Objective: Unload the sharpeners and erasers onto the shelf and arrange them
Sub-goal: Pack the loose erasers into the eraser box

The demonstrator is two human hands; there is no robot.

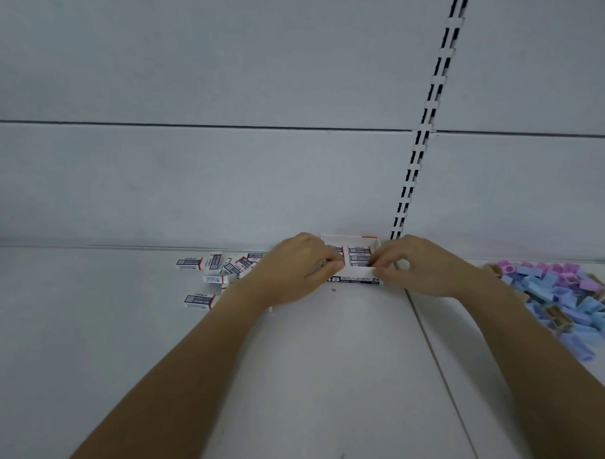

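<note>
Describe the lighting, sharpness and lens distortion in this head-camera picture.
Head view: cool, flat light, with hardly any shadow beneath the left hand and right hand on the shelf; head view: the wide-angle lens bows the slotted upright; head view: print on the eraser box and loose erasers is soft, and the sharpeners smear toward the right edge.

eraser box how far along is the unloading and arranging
Done: the sharpeners lie in a loose pile on the shelf at right, and several loose erasers lie left of the eraser box. In hand: the left hand and right hand grip its front rim. Left: boxed erasers need unloading, and neither heap is arranged.
</note>
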